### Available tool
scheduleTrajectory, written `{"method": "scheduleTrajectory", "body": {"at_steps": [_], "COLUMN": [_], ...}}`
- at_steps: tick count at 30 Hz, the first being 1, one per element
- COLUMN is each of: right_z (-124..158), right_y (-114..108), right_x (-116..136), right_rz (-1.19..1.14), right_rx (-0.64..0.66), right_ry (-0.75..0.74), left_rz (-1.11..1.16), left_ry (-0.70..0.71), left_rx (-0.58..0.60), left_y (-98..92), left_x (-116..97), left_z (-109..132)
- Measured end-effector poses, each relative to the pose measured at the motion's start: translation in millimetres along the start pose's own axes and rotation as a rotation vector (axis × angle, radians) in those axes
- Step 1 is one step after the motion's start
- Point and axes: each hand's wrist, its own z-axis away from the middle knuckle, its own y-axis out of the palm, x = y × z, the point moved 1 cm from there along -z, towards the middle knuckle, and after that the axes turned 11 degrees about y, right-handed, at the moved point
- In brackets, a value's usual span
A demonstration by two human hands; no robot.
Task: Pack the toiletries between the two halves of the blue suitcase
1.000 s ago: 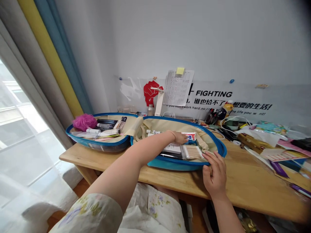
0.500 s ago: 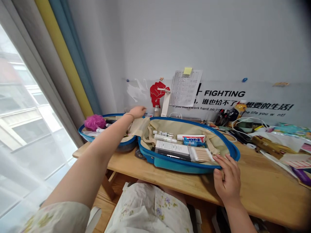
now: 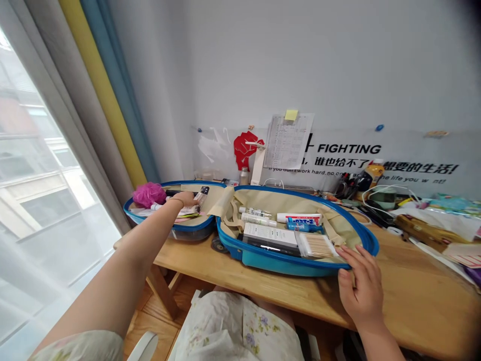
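An open blue hard-shell suitcase lies on the table in two halves with beige linings. My left hand reaches into its left half, over a white tube and dark slim items. Whether it holds anything cannot be told. The pink bath puff is just left of it. My right hand rests with spread fingers on the front rim of the right half. That half holds a toothpaste tube, a boxed item, and a pack of cotton swabs.
The wooden table holds a jumble of cables, papers, a juice bottle and pens at the right. A lettered acrylic board stands against the wall behind. A sheer-curtained window is on the left.
My left hand has come from the right half, over the far rim, down into the left half. My right hand stays at the rim. The view has shifted slightly.
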Motion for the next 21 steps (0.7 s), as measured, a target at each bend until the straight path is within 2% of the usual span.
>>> {"method": "scheduleTrajectory", "body": {"at_steps": [4,7,10,15,18,21], "right_z": [0,1,2,2,2,2], "right_y": [0,1,1,1,1,1], "right_x": [1,0,-1,1,2,3], "right_rz": [-0.011,-0.006,-0.010,-0.016,-0.010,-0.004], "right_rx": [-0.001,-0.002,-0.012,-0.007,-0.009,-0.006], "right_ry": [-0.001,0.007,0.022,0.018,0.042,0.043], "left_rz": [0.024,0.057,0.083,0.025,-0.049,-0.122], "left_ry": [-0.001,0.041,0.138,0.305,0.383,0.457], "left_rx": [-0.074,-0.170,-0.254,-0.350,-0.344,-0.293], "left_y": [-8.3,-23.8,-42.4,-61.6,-56.4,-41.0], "left_x": [-5,-11,-27,-78,-119,-157], "left_z": [-1,2,4,2,-3,-10]}}
